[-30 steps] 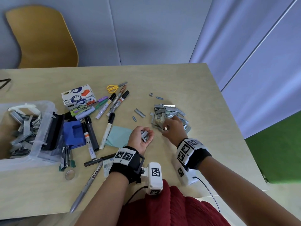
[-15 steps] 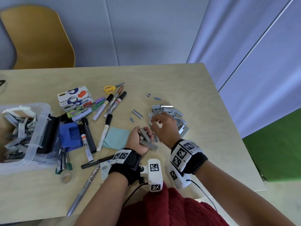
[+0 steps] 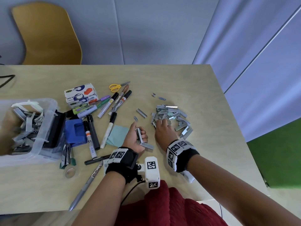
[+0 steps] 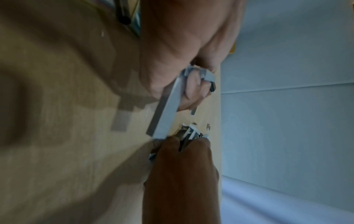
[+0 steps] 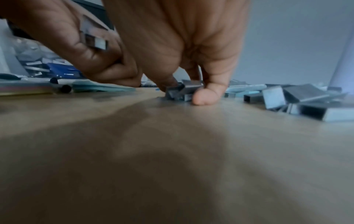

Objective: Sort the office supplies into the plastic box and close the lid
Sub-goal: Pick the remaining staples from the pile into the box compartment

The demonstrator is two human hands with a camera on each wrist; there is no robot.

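— Table (image 3: 179, 82) first: pale wood, bare toward its far edge. Clear box (image 3: 48, 110) lies left, lid off.
— Hands?
— Left hand (image 3: 136, 139) curls round ridged metal staples (image 3: 139, 135); right hand (image 3: 164, 132) pinches the heap (image 3: 172, 113).

Tape box (image 3: 81, 95), just left of the scissors (image 3: 117, 86): printed "HAV Office" and "TAPE DISPENSER". Other lettering near the tape box too small to read.

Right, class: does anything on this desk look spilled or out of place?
Yes: staple strips lie in a loose, jumbled heap on the table by the right hand, with strays beyond it, unlike those already in the plastic box.
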